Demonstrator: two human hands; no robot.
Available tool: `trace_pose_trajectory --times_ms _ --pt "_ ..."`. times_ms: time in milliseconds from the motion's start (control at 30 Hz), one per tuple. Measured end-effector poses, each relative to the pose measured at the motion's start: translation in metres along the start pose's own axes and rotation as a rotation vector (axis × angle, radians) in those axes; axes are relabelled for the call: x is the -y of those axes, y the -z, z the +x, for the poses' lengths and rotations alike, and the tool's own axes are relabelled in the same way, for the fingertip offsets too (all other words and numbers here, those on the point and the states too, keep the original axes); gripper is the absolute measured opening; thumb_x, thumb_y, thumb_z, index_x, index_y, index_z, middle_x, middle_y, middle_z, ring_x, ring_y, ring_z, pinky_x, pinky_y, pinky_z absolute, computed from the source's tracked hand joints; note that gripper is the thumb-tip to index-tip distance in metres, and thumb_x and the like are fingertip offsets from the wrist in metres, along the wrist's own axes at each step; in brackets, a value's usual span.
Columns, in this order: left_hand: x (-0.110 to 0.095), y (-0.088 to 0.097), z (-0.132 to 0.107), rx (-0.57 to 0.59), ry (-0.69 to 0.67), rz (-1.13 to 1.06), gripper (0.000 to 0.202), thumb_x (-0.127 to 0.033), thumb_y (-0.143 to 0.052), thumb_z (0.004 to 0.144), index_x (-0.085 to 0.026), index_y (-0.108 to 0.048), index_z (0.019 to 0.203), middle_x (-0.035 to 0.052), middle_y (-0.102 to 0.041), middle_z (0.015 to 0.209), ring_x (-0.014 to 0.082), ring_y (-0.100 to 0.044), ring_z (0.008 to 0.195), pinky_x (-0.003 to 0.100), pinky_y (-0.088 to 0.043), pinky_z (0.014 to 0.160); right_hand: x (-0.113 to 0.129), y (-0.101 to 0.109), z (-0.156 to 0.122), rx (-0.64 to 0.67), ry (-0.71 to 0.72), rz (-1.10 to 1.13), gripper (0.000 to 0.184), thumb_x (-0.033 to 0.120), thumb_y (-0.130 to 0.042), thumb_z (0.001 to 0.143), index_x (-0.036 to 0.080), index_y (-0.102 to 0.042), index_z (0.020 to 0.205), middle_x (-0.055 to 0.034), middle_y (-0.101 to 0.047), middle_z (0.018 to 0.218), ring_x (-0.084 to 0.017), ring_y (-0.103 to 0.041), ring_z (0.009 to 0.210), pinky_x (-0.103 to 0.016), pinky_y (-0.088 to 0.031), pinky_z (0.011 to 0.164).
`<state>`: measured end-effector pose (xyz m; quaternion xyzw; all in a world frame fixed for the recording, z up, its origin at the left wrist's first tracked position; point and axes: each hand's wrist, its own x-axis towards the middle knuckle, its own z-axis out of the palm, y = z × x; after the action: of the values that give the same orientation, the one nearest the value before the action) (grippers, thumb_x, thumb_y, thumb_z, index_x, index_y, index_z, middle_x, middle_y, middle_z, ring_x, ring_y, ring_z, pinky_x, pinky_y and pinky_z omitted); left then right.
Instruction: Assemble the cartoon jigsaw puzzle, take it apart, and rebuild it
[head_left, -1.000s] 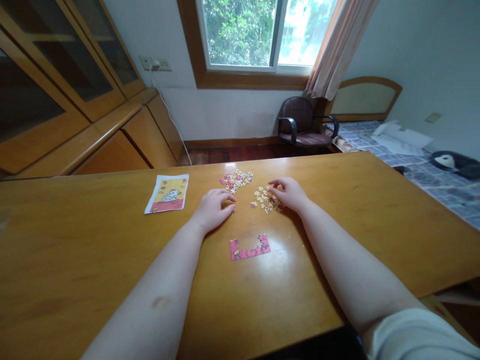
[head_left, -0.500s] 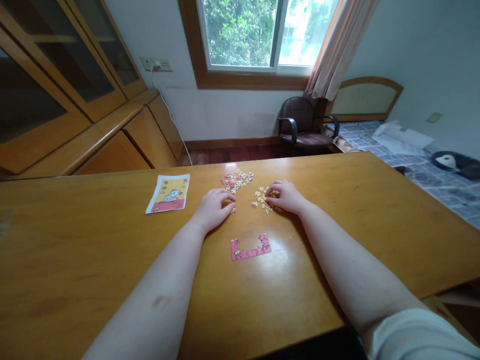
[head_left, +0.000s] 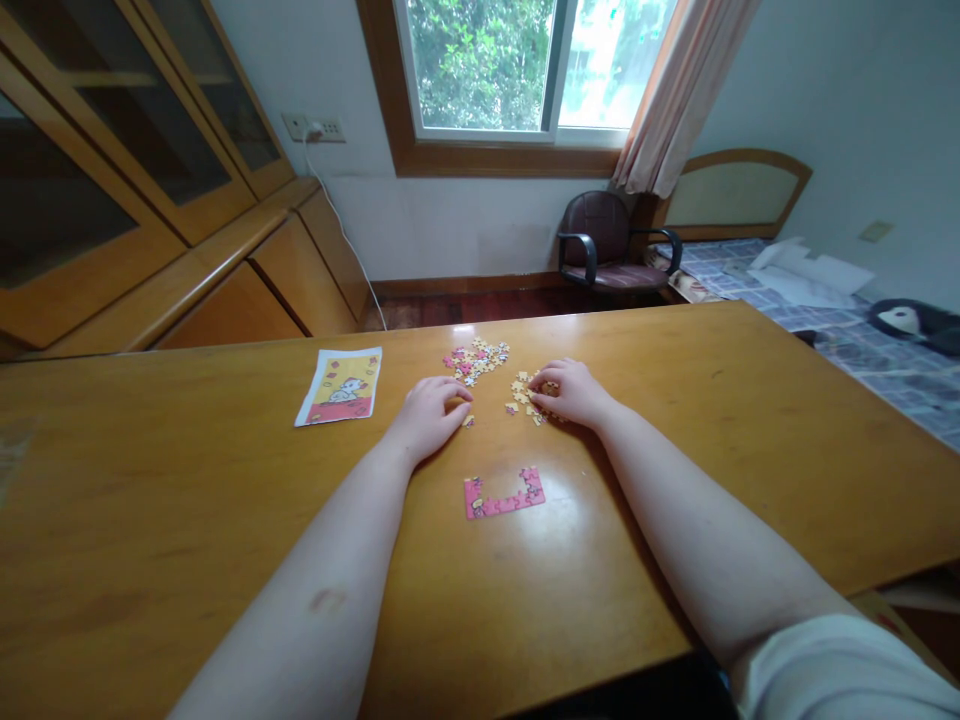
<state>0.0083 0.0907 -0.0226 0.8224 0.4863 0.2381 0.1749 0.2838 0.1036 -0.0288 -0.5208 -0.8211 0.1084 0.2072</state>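
My left hand (head_left: 429,415) rests on the honey-brown wooden table (head_left: 150,520) with its fingers (head_left: 456,398) curled in narrowly, and I cannot tell whether they pinch anything; a single small jigsaw piece (head_left: 468,422) lies just beside the fingertips. My right hand (head_left: 570,392) sits palm-down at a loose heap of yellow cardboard jigsaw pieces (head_left: 521,392), its fingers (head_left: 544,378) bent narrowly over the pieces and touching them, though whether one is held between them is hidden. Between my hands, a little farther out, lies a scattered heap of pink, yellow and white jigsaw pieces (head_left: 475,361). Nearer me, a pink U-shaped strip of joined jigsaw pieces (head_left: 502,497) lies flat, apart from both hands. To my left, near the table's far edge, lies a rectangular printed picture card (head_left: 339,386) showing a white cartoon animal on yellow and red. Past the table stand a dark leather armchair (head_left: 600,225) and a bed with a checked blue cover (head_left: 825,320).
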Motion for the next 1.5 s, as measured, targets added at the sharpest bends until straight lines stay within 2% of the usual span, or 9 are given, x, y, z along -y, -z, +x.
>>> trace_pose_trajectory --times_ms 233,400,567,667,767,967,1167,1500 --pt "0.002 -0.001 0.000 -0.002 -0.001 -0.001 0.020 -0.032 -0.051 0.082 -0.023 -0.068 0.087 0.0045 -0.067 0.105 0.0241 -0.056 0.106 0.043 -0.041 0.098 0.000 0.000 0.000 -0.012 0.016 -0.004 0.010 0.029 -0.067 0.080 0.020 -0.071 0.078 -0.0043 -0.070 0.085 -0.019 -0.058 0.083 -0.031 -0.041 0.082" --pt "0.002 0.000 0.000 0.005 0.007 -0.004 0.020 -0.032 -0.051 0.082 -0.023 -0.068 0.087 0.0048 -0.067 0.104 0.0241 -0.056 0.106 0.043 -0.041 0.098 -0.001 0.000 0.001 -0.066 0.010 -0.005 0.017 0.030 -0.061 0.086 0.019 -0.073 0.080 -0.0052 -0.071 0.084 -0.018 -0.060 0.082 -0.030 -0.041 0.080" --pt "0.002 -0.001 0.000 -0.001 0.004 -0.004 0.021 -0.034 -0.051 0.082 -0.023 -0.068 0.087 0.0049 -0.067 0.105 0.0244 -0.056 0.106 0.043 -0.041 0.098 -0.009 0.001 0.001 -0.259 -0.147 -0.093 0.020 0.031 -0.059 0.088 0.020 -0.074 0.080 -0.0053 -0.072 0.085 -0.019 -0.060 0.083 -0.030 -0.040 0.079" --pt "0.002 -0.001 0.000 -0.002 -0.003 -0.002 0.021 -0.033 -0.050 0.082 -0.023 -0.068 0.087 0.0047 -0.067 0.104 0.0241 -0.056 0.105 0.042 -0.041 0.098 -0.013 0.004 0.000 -0.310 -0.277 -0.202 0.021 0.031 -0.058 0.087 0.020 -0.075 0.081 -0.0066 -0.072 0.089 -0.022 -0.059 0.086 -0.032 -0.038 0.078" --pt "0.002 -0.001 0.000 0.001 -0.010 0.002 0.021 -0.033 -0.050 0.082 -0.022 -0.068 0.087 0.0047 -0.067 0.103 0.0240 -0.057 0.104 0.042 -0.041 0.098 -0.012 0.005 -0.001 -0.272 -0.313 -0.261 0.023 0.033 -0.058 0.086 0.021 -0.076 0.079 -0.0073 -0.072 0.088 -0.023 -0.058 0.086 -0.034 -0.037 0.076" --pt "0.002 -0.001 0.000 -0.005 -0.009 -0.001 0.020 -0.032 -0.051 0.082 -0.023 -0.067 0.087 0.0046 -0.067 0.102 0.0238 -0.057 0.103 0.042 -0.041 0.098 -0.010 0.003 0.000 -0.163 -0.312 -0.234 0.020 0.033 -0.060 0.081 0.023 -0.076 0.078 -0.0063 -0.072 0.088 -0.022 -0.058 0.087 -0.033 -0.039 0.078" --pt "0.004 -0.002 0.001 -0.005 -0.020 -0.005 0.019 -0.031 -0.051 0.083 -0.022 -0.067 0.087 0.0045 -0.068 0.102 0.0236 -0.057 0.103 0.042 -0.041 0.097 -0.010 0.006 0.000 -0.172 -0.361 -0.165 0.022 0.029 -0.054 0.084 0.021 -0.075 0.082 -0.0063 -0.073 0.089 -0.021 -0.061 0.088 -0.030 -0.042 0.078" --pt "0.001 0.000 0.000 -0.001 0.006 -0.019 0.020 -0.032 -0.051 0.082 -0.022 -0.068 0.087 0.0050 -0.067 0.102 0.0247 -0.057 0.104 0.043 -0.042 0.097 -0.008 0.006 0.001 -0.166 -0.388 -0.091 0.022 0.030 -0.054 0.084 0.021 -0.074 0.085 -0.0055 -0.073 0.088 -0.021 -0.064 0.086 -0.029 -0.045 0.076"
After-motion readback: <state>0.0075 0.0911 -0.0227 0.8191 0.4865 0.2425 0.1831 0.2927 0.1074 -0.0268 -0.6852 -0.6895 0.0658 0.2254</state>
